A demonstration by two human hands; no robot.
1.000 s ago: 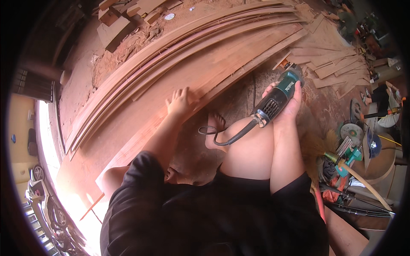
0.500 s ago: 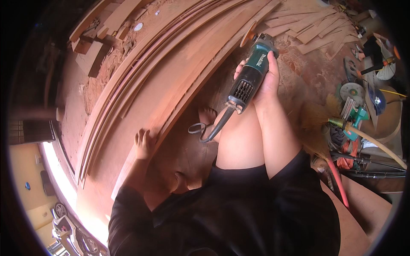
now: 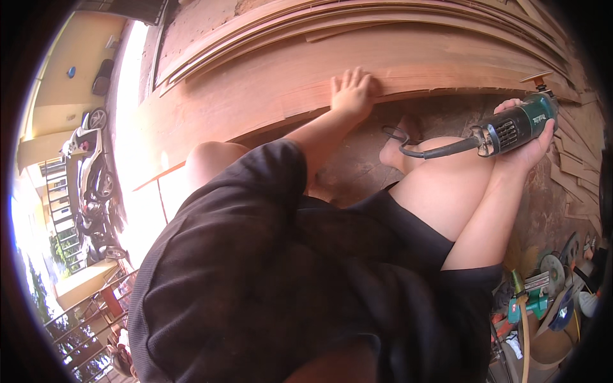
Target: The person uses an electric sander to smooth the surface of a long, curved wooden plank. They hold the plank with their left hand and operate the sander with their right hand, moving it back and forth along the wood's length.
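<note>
My right hand is wrapped around the body of a green and black angle grinder, just past my bare knee. Its orange-brown disc points up toward the far side, and a dark cord runs from its rear end to the left. Fingers spread, my left hand lies on the near edge of a long reddish wooden board. Nothing shows in that hand. The undersides of the right fingers are partly hidden behind the grinder.
Long wooden strips lie along the board's far side. Thin wood offcuts are scattered at right. Lower right are a broom handle, a green tool and a grinding disc. Parked motorbikes stand outside at left.
The view has swung to the left, bringing the motorbikes and a fence further in. My left hand rests nearer my foot along the board. The grinder stays in my right hand.
</note>
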